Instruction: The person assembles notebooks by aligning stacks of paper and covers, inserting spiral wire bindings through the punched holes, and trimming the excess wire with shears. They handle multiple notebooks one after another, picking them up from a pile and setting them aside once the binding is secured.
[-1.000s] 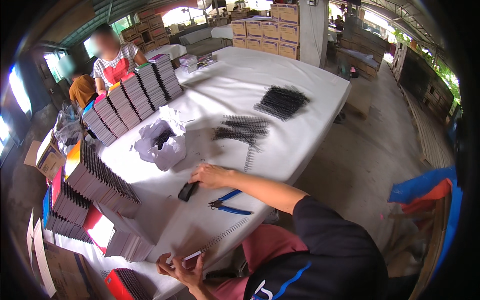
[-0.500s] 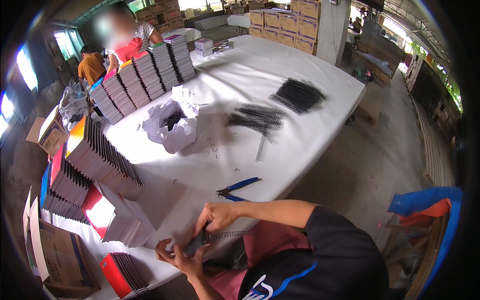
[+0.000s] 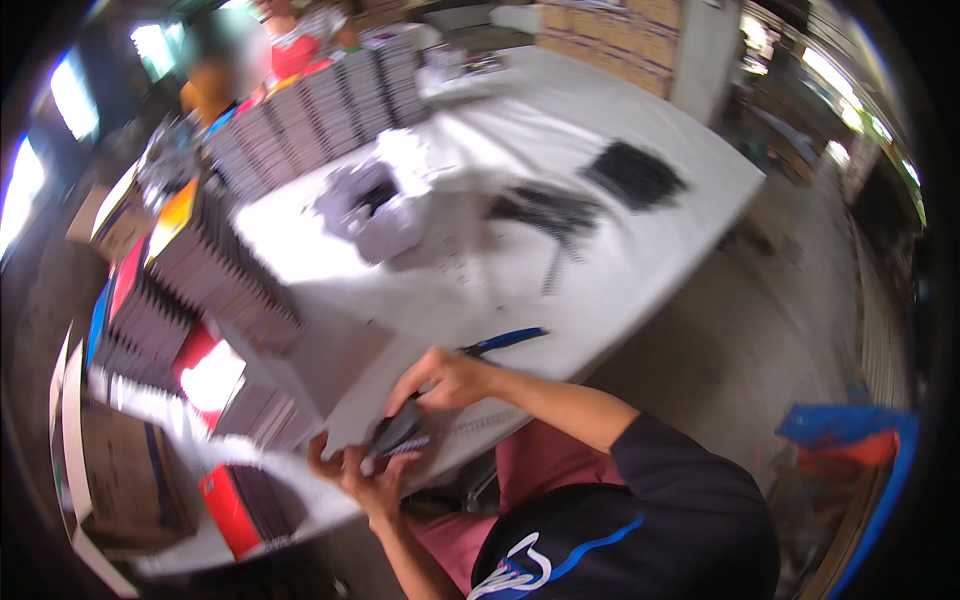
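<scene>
At the table's near edge, a dark grey, wedge-shaped object (image 3: 399, 430) is held between my two hands; blur keeps its exact kind from showing. From below, my left hand (image 3: 368, 483) grips it, the thumb on the near side and the other fingers bent around the far side. My right hand (image 3: 447, 382) pinches its upper end with closed fingers. A wire spiral coil (image 3: 482, 424) runs out to the right beneath my right forearm. Just beyond my right hand lie blue-handled cutters (image 3: 508, 340), partly hidden by it.
Spiral-bound notebooks (image 3: 225, 275) stand stacked at left, with more rows (image 3: 320, 120) at the back. A white bag (image 3: 375, 215) holds dark pieces. Black coils (image 3: 635, 175) lie on the white-covered table (image 3: 640, 270). A cardboard box (image 3: 130, 480) is near left. People are beyond the table.
The view has shifted and blurred, so the table sits higher and further right. My hands keep hold of the dark grey object, which shows more now. My right hand covers part of the cutters.
</scene>
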Demonstrator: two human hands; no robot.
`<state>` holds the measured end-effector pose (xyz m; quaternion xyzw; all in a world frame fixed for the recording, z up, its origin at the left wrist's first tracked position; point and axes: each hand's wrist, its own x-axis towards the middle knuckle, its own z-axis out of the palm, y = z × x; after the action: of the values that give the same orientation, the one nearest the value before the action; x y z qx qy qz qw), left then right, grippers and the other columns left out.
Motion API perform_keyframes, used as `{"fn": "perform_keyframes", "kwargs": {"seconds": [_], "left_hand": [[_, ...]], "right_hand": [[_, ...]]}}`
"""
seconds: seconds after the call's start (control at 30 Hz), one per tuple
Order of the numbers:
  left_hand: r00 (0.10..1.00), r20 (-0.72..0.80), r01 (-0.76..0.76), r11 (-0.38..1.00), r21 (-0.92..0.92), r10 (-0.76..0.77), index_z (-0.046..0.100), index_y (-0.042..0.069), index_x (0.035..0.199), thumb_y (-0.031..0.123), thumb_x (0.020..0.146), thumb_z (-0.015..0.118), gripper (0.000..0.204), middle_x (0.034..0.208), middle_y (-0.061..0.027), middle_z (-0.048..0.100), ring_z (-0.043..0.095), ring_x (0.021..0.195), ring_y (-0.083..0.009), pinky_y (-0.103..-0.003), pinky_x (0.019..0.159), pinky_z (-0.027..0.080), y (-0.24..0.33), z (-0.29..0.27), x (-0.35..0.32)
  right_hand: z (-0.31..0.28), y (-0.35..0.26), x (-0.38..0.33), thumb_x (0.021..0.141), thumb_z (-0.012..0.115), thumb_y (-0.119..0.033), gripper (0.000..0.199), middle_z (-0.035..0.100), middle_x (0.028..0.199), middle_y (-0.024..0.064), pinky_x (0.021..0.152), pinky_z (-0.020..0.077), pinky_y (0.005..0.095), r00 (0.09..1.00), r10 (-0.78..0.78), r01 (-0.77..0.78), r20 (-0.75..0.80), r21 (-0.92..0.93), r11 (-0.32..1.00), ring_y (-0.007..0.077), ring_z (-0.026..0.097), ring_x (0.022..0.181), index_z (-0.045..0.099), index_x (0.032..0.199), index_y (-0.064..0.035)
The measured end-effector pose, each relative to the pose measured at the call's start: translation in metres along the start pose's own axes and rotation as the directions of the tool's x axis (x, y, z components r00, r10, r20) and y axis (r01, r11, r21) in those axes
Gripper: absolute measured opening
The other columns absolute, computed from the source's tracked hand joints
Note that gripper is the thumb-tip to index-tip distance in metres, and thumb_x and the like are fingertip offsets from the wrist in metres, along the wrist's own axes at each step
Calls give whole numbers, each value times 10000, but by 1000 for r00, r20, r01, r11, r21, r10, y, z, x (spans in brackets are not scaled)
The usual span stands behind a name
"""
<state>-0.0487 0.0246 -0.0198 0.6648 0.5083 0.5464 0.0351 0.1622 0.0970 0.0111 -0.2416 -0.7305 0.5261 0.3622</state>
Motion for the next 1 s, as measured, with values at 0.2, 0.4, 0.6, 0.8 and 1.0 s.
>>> {"fn": "perform_keyframes", "kwargs": {"seconds": [0.2,0.4,0.6,0.8,1.0], "left_hand": [[996,53,-71,995,70,67,603,61,735,452,406,892,587,1229,-156,356,474,1021,-298,-371,718,440,-1,-1,17],[979,19,203,960,-193,-203,483,59,843,377,364,931,729,1136,-142,338,440,1003,-274,-393,715,449,-4,-2,18],[971,78,239,889,-390,-226,414,50,955,272,371,949,823,1029,-88,355,428,867,-163,-276,678,435,-22,6,11],[940,170,340,830,-442,-295,328,9,1112,263,382,953,994,1017,-82,365,442,782,-166,-310,694,450,-22,6,17],[964,110,265,878,-399,-241,273,0,1126,330,370,949,1067,1032,-96,341,418,821,-187,-303,738,443,-25,12,11]], "right_hand": [[1,-5,7,706,588,23,273,704,950,118,797,508,270,993,20,-39,-118,-168,985,174,665,872,708,949,-10],[14,-8,15,719,633,23,239,695,952,166,791,519,292,999,32,-32,-11,28,999,226,672,863,718,941,-5],[15,-31,25,710,575,57,288,701,957,141,790,510,270,999,26,-23,-25,102,994,183,669,855,710,959,2],[26,-36,38,702,577,53,288,699,953,150,799,517,282,985,168,-163,30,-118,980,179,667,880,700,960,22],[24,-24,44,713,599,55,265,698,941,159,787,516,271,979,206,-196,-2,-317,928,174,663,886,694,960,41]]}}
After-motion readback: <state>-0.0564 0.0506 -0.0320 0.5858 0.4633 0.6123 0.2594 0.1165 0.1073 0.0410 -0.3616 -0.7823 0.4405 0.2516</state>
